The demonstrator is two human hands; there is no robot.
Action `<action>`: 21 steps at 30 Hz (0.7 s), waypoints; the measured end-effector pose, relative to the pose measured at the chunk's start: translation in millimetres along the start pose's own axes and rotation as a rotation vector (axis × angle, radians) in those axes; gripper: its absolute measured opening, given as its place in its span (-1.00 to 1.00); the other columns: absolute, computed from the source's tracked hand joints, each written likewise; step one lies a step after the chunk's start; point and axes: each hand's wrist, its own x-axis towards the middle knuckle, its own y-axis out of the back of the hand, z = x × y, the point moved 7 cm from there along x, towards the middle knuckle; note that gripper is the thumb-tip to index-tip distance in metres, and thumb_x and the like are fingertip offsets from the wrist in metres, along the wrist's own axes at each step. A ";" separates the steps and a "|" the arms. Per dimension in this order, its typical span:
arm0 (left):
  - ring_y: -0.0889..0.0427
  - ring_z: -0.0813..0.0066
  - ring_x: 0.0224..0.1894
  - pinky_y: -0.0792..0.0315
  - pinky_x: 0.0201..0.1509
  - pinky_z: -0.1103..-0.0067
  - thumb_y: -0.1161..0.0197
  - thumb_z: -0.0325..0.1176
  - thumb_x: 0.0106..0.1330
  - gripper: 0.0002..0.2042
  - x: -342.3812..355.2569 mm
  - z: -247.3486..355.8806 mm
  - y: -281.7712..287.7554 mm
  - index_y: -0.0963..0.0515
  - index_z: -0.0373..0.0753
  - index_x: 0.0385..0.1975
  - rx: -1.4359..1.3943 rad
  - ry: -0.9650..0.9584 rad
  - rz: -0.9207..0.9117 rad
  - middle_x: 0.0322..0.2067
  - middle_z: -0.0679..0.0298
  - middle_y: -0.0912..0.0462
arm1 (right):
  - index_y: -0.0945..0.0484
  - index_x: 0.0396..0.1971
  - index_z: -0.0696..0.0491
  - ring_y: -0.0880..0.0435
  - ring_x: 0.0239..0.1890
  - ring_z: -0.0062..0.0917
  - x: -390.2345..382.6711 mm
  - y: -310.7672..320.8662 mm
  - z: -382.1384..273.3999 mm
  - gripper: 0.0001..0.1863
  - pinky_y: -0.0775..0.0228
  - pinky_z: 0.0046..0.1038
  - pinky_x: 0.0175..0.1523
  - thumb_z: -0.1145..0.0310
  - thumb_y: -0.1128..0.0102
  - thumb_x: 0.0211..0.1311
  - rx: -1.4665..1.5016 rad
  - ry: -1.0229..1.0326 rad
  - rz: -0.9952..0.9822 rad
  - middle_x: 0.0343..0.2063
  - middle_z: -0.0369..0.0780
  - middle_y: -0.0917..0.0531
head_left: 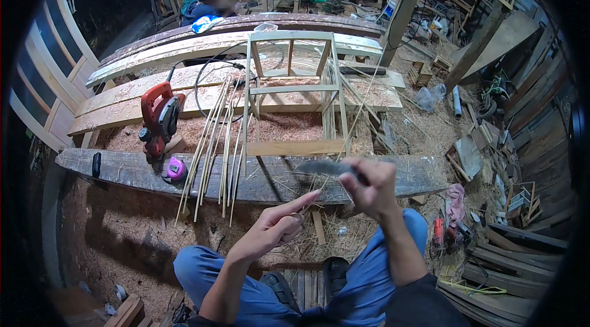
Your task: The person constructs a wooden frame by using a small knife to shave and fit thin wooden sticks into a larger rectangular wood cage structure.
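My right hand (371, 184) is closed round the handle of a knife (321, 168), whose blurred blade points left. Lower and to the left, my left hand (276, 224) has its index finger stretched along a thin wooden strip (323, 184), the other fingers curled in. The strip slants up past the blade; how much of it lies inside the fingers is hidden. Both hands are over the near edge of a worn plank (270, 181). Beyond them on the planks stands a pale wooden frame (295, 147) with thin strips along its right side.
Several thin sticks (212, 143) lie across the worn plank at left. Beside them are a pink tape measure (176, 170) and a red electric planer (161, 115) with a cable. Shavings cover the floor. Another person (209, 1) is at the back. Scrap boards (516, 265) pile up at right.
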 end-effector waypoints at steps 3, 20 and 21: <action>-0.11 0.73 -0.48 -0.09 -0.40 0.69 0.07 -0.50 0.54 -0.42 0.6 -14.3 7.2 -0.22 -0.17 0.57 0.020 0.090 0.086 -0.51 0.55 -0.14 | -0.77 -0.30 0.04 -0.77 -0.54 -0.33 -8.4 -17.3 -23.8 -0.54 -0.53 -0.34 -0.44 -0.13 -0.38 0.31 0.012 0.127 -0.073 -0.54 -0.17 -0.75; -0.45 0.77 -0.33 -0.37 -0.29 0.74 -0.06 -0.34 0.65 -0.72 6.4 -3.0 7.4 -0.51 -0.34 0.19 0.176 -0.065 0.217 -0.29 0.40 -0.57 | -0.50 0.42 -0.15 -0.55 -0.69 -0.42 -4.4 -22.6 -33.9 -0.32 -0.37 -0.36 -0.51 -0.07 -0.33 0.37 0.018 0.166 -0.082 -0.66 -0.24 -0.58; -0.45 0.77 -0.33 -0.37 -0.29 0.74 -0.06 -0.34 0.65 -0.72 5.9 -3.8 4.6 -0.51 -0.34 0.19 0.175 -0.062 0.216 -0.29 0.40 -0.57 | -0.55 0.38 -0.10 -0.55 -0.69 -0.40 -6.6 -27.8 -34.6 -0.32 -0.38 -0.36 -0.50 -0.07 -0.38 0.31 0.009 0.145 -0.133 -0.64 -0.21 -0.62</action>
